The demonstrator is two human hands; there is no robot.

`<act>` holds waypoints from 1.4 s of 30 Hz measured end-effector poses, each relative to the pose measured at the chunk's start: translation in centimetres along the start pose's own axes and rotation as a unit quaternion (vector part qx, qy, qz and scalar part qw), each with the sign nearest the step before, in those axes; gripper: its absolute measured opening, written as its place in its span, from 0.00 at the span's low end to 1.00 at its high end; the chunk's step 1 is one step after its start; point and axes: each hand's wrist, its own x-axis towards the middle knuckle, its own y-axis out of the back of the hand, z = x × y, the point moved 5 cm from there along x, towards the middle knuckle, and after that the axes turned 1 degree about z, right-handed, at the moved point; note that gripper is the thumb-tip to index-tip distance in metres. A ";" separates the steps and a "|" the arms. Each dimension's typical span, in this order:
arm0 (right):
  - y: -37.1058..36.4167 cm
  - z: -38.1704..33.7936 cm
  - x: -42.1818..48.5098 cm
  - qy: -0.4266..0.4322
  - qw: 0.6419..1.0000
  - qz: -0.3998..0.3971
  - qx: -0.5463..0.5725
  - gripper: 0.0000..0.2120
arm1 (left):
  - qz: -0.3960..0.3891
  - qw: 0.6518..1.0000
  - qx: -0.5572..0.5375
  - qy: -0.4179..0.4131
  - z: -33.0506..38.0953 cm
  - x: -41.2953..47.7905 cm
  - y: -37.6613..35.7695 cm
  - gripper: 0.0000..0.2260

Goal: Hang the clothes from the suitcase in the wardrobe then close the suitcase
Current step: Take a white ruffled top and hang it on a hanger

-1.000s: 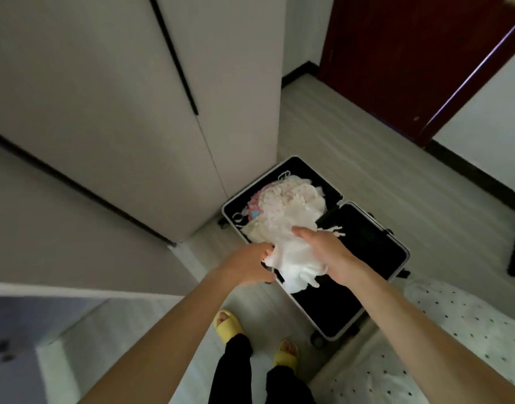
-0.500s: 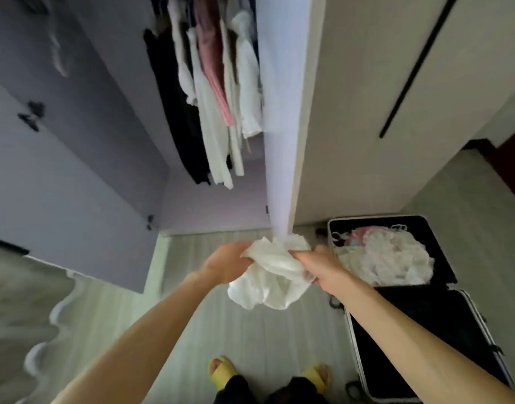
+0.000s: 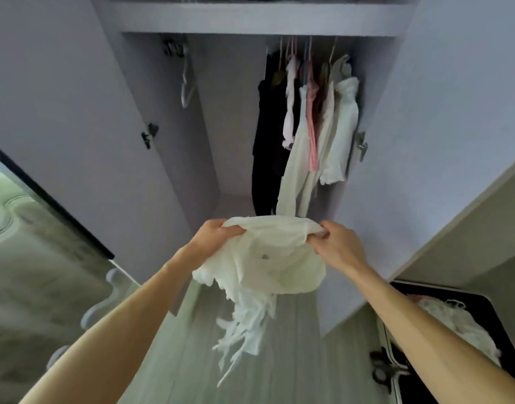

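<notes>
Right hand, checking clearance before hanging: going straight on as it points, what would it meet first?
Past the white garment it grips, the right hand would likely meet the lower ends of the hanging clothes, though depth is unclear.

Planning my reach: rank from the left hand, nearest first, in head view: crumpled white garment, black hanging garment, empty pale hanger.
1. Crumpled white garment: in left hand.
2. Black hanging garment: ahead, wardrobe centre.
3. Empty pale hanger: high, left.
</notes>
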 end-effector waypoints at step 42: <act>5.8 -7.4 8.3 0.162 0.984 -0.066 -0.027 0.32 | 0.051 0.979 0.027 -0.196 15.3 3.8 -2.3 0.15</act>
